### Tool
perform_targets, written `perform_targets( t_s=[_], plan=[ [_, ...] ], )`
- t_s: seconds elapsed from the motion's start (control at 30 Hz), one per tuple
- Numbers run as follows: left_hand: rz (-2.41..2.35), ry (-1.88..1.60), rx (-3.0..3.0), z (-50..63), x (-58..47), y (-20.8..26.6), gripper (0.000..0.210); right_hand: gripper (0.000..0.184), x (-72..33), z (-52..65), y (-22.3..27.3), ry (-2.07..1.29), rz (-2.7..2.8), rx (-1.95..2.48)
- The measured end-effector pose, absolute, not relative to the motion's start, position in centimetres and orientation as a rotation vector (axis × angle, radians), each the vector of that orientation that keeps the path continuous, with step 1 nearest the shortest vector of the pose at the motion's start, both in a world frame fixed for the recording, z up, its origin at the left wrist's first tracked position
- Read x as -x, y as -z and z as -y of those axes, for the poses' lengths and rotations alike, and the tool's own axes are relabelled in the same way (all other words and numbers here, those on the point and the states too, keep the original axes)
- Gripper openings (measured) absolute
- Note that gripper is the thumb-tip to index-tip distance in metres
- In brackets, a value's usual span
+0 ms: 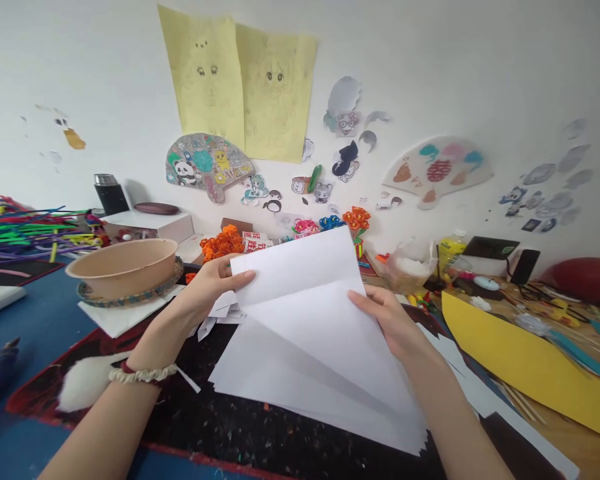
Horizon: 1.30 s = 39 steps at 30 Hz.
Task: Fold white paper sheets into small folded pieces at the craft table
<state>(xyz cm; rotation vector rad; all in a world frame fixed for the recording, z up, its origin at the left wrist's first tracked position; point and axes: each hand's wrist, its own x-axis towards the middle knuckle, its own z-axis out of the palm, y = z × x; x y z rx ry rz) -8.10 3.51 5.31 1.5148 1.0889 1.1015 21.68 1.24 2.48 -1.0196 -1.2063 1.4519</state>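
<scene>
A white sheet of paper [315, 300] with a crease across its upper part is held up between my two hands. My left hand [220, 277] pinches its left edge, thumb in front and fingers behind. On the right edge, my right hand [380, 310] grips with the thumb on the front face. Beneath the lifted sheet lies a stack of white paper [260, 373] on a black mat [190, 420] with a red border. White paper scraps [225, 313] lie just behind the sheet, near my left hand.
To the left stands a beige basin [125, 267]; pipe cleaners [35, 233] are heaped beyond it. A white fluffy piece [85, 383] lies by my left forearm. At right are a yellow sheet [535, 367] and a plastic container [410, 263]. Orange flowers [356, 220] stand near the wall.
</scene>
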Motion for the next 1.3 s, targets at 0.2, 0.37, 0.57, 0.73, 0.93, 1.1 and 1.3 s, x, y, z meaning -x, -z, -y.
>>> perform_targets(
  t_s=[0.2, 0.37, 0.57, 0.73, 0.93, 1.1, 1.3],
  plan=[
    [-0.824, -1.174, -1.677, -2.9, 8.6, -5.3, 0.048, 0.047, -21.8, -2.1, -1.9, -1.339, 1.078, 0.968],
    [-1.089, -0.865, -2.220, -0.9, 6.4, -8.2, 0.030, 0.046, -21.1, -1.5, -2.1, -1.249, 1.232, 0.915],
    [-1.297, -0.762, -2.856, -0.1, 0.5, -9.5, 0.020, 0.047, -20.5, -0.6, -2.5, -1.188, 1.376, 0.908],
    [-1.350, -0.753, -2.714, -1.2, -1.2, -9.4, 0.016, 0.053, -20.7, -0.5, -2.9, -1.007, 1.425, 0.871],
    [-1.220, -0.865, -2.632, -1.2, -2.1, -9.1, 0.023, 0.040, -20.9, -0.4, -3.4, -0.766, 1.435, 1.011],
    [-1.194, -0.886, -2.531, -0.5, -3.1, -8.5, 0.022, 0.032, -20.9, -0.3, -3.7, -0.808, 1.395, 1.010],
    [-1.275, -0.776, -2.427, -0.2, -2.5, -8.0, 0.023, 0.031, -20.6, 0.0, -4.0, -0.893, 1.323, 1.001]
  ],
)
